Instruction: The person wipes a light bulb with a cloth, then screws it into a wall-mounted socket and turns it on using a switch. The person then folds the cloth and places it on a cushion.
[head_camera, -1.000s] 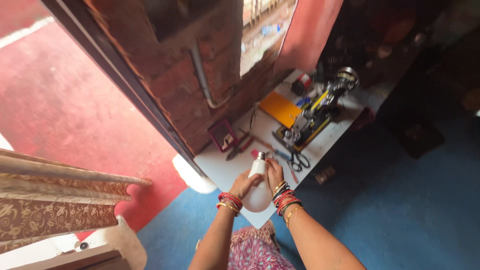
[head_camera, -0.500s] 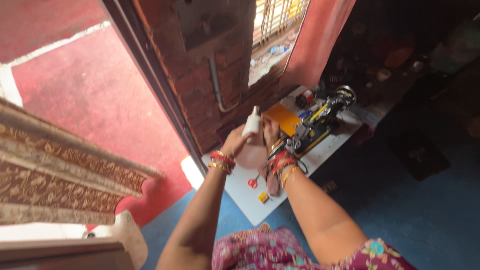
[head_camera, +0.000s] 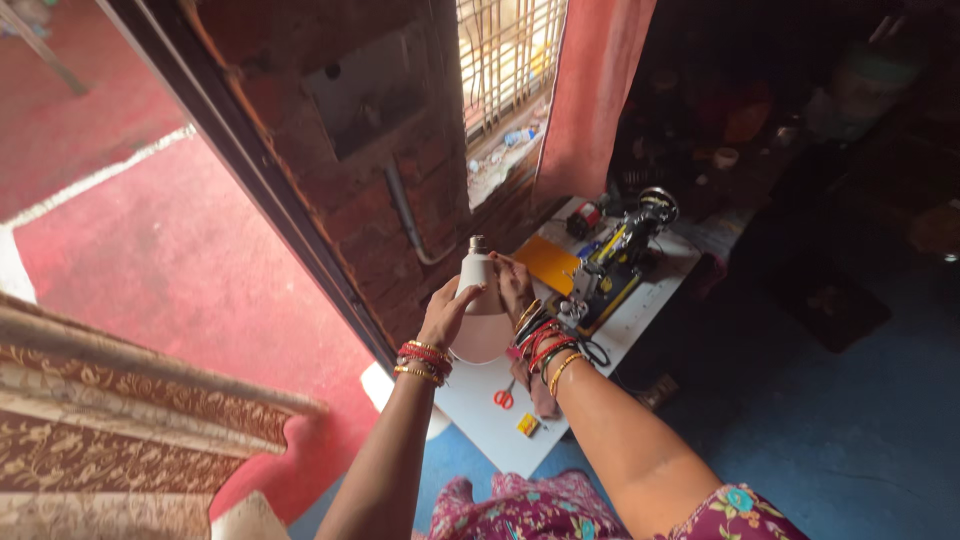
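Left hand (head_camera: 447, 312) and right hand (head_camera: 514, 286) clasping a white bulb (head_camera: 478, 305) from both sides, metal base upward, raised above the white board (head_camera: 480, 405), sewing machine (head_camera: 612, 262) toward its far end, small scissors (head_camera: 503, 398) near its near edge

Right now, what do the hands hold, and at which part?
Both hands, left hand and right hand, hold a white light bulb by its body, its metal base pointing up.

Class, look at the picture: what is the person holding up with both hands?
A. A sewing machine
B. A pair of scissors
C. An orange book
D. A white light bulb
D: both the left hand and the right hand grip a white light bulb, its metal base pointing up.
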